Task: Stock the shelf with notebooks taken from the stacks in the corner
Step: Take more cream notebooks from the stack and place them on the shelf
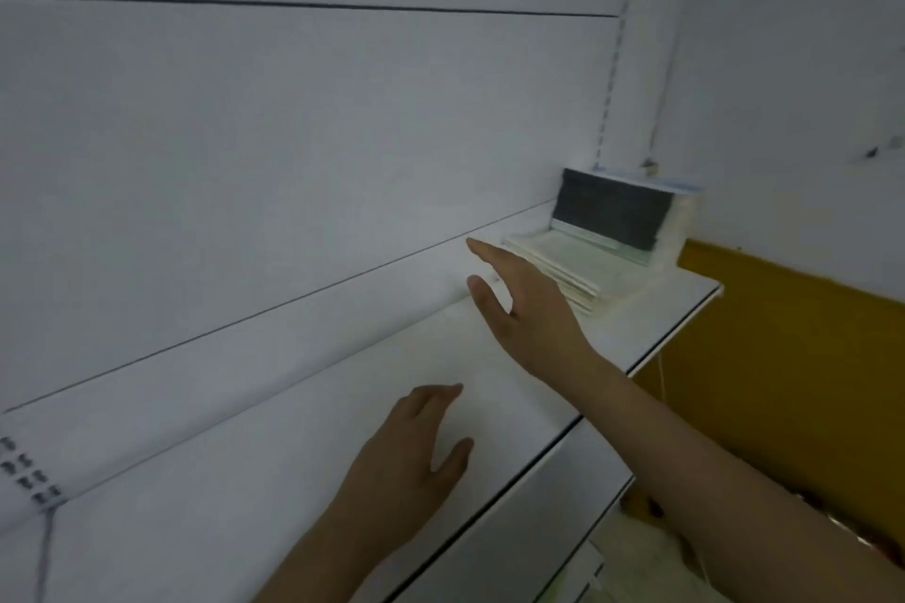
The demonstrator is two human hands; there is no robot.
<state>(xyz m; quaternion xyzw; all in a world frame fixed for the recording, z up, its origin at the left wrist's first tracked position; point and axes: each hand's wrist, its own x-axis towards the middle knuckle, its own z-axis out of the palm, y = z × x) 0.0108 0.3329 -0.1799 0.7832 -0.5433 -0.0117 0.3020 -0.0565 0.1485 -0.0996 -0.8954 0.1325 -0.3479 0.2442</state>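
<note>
Your right hand (526, 304) reaches toward the centre right of the frame, flat and open with fingers together and thumb spread, holding nothing. Its far edge lies just beside, perhaps touching, a low stack of pale notebooks (563, 264) lying flat on the white shelf (303, 436). Behind that low stack, at the right end of the shelf, stands a taller stack of notebooks (612, 218) showing dark spines, with a light blue cover on top and cream page edges on its right side. Your left hand (411, 450) hovers lower in the frame, centre bottom, over the bare shelf surface, open with fingers loosely curved and empty. To the right of the shelf edge, a mustard-yellow panel (793, 357) fills the lower right.
</note>
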